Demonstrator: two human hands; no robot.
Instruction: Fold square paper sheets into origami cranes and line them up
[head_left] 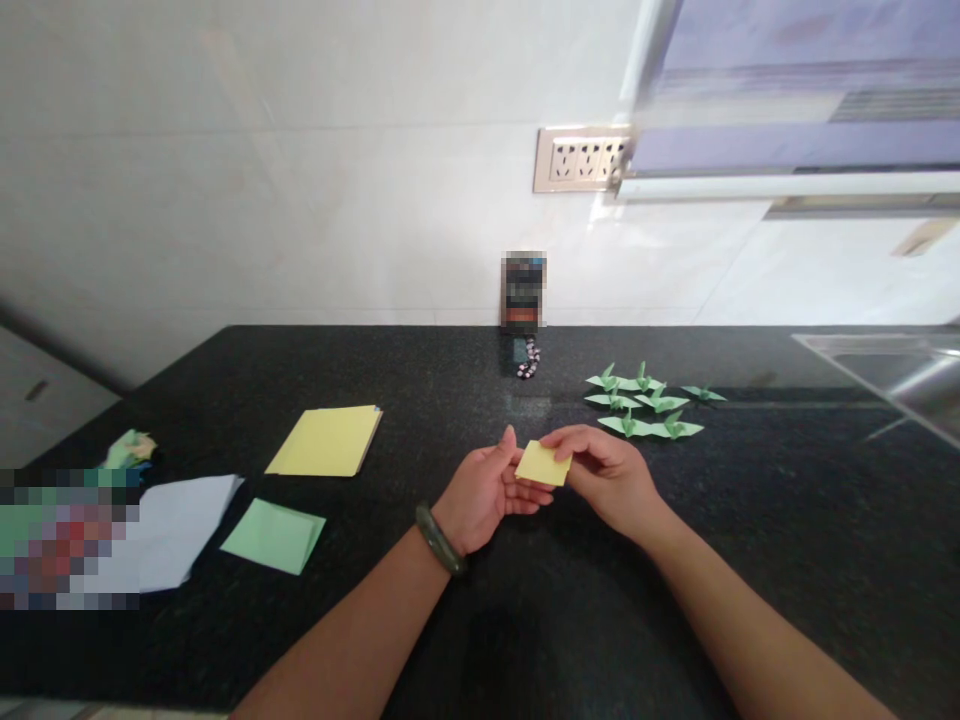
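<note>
A small folded square of yellow paper (541, 463) is held over the dark countertop. My right hand (611, 475) pinches its right side between thumb and fingers. My left hand (487, 492) is palm up at the paper's left, its fingers stretched out beneath the lower edge and its thumb raised off the sheet. Whether those fingers bear the paper's weight, I cannot tell. Behind my right hand stand several folded green paper cranes (651, 402), grouped in loose rows with their wings spread.
Left of my hands lie a stack of yellow paper (326, 441), a folded green sheet (274, 536) and white sheets (176, 530). A blurred dark upright object (523, 292) with a beaded strap leans against the wall. A sink (892, 375) borders the counter at right.
</note>
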